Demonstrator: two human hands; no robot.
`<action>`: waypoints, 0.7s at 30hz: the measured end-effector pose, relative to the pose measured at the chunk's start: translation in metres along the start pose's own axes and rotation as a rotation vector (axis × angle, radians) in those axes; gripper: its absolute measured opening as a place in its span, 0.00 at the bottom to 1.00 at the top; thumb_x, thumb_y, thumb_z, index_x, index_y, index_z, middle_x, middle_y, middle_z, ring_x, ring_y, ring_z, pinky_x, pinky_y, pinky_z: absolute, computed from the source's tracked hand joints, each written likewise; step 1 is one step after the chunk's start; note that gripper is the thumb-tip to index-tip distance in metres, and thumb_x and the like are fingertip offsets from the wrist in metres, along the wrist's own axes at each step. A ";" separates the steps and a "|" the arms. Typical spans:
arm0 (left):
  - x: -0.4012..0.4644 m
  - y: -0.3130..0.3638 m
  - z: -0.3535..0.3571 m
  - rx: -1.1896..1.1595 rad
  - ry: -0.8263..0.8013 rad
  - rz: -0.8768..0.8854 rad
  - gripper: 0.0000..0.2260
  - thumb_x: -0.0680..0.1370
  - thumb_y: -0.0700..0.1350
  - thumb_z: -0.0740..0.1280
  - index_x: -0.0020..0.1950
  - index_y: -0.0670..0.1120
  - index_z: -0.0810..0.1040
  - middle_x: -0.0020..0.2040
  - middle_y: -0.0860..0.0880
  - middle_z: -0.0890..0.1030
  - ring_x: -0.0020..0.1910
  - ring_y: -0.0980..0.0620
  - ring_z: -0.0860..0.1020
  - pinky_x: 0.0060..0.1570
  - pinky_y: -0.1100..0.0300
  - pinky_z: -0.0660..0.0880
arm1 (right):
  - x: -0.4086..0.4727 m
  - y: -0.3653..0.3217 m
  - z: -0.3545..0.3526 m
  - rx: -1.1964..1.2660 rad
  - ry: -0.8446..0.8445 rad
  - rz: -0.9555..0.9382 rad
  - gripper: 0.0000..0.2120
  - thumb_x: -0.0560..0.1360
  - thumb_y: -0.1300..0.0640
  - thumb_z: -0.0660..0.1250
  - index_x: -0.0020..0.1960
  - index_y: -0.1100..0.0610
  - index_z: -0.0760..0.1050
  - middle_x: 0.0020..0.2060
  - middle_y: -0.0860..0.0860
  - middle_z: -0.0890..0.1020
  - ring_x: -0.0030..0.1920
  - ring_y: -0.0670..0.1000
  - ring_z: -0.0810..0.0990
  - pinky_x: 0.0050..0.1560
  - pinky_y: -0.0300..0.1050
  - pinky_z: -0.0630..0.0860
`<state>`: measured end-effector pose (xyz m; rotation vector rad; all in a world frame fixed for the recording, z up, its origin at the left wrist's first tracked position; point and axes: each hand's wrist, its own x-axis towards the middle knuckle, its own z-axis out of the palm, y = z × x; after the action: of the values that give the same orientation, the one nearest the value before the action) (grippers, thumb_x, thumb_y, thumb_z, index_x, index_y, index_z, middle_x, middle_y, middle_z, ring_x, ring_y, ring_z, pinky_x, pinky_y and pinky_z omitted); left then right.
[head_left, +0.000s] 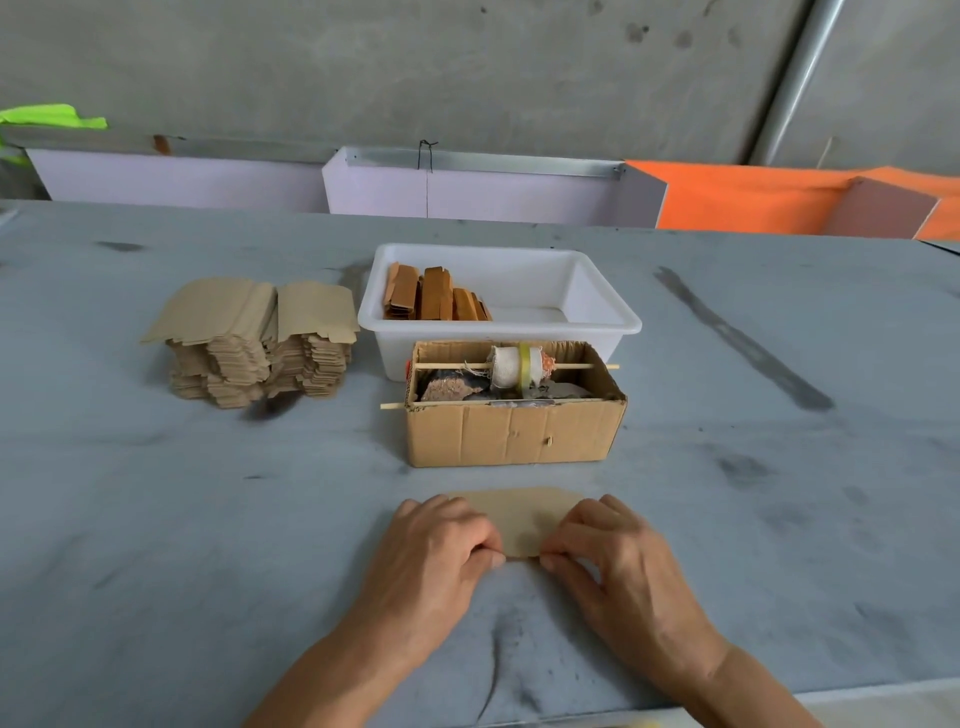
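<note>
pinching a tan card blank (519, 512), left hand (441, 545) beside right hand (615, 551)

The left hand (436, 545) and the right hand (618, 551) are bare, and so are the left forearm (332, 670) and the right forearm (748, 686) down to the lower edge of the view. The fingers (496, 559) end in short, trimmed nails. Knuckles and tendons stand out as ridges on the backs, and fine creases ring the right wrist
</note>
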<state>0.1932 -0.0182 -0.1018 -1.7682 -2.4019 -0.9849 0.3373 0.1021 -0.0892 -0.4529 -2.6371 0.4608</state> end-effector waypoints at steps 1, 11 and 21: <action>0.000 -0.001 0.000 0.012 0.005 -0.005 0.06 0.76 0.51 0.66 0.44 0.52 0.79 0.44 0.56 0.78 0.49 0.59 0.72 0.50 0.65 0.61 | 0.000 0.001 0.001 0.013 0.008 0.039 0.05 0.71 0.59 0.71 0.36 0.57 0.80 0.35 0.50 0.78 0.39 0.52 0.74 0.39 0.47 0.73; -0.002 -0.014 0.005 0.147 0.065 -0.209 0.11 0.75 0.59 0.65 0.41 0.52 0.76 0.42 0.57 0.71 0.49 0.55 0.70 0.49 0.62 0.62 | 0.017 0.001 0.009 0.098 0.007 0.425 0.04 0.71 0.53 0.71 0.40 0.52 0.83 0.33 0.43 0.77 0.40 0.46 0.75 0.40 0.39 0.72; 0.001 -0.005 -0.002 0.119 0.106 -0.276 0.13 0.67 0.53 0.75 0.35 0.52 0.72 0.38 0.56 0.73 0.44 0.52 0.73 0.45 0.59 0.64 | 0.012 -0.001 0.018 0.182 0.122 0.554 0.10 0.64 0.57 0.77 0.32 0.54 0.76 0.32 0.46 0.75 0.36 0.48 0.73 0.35 0.38 0.67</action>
<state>0.1875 -0.0193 -0.1020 -1.3379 -2.6221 -0.9063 0.3187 0.1014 -0.1004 -1.1172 -2.2996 0.8026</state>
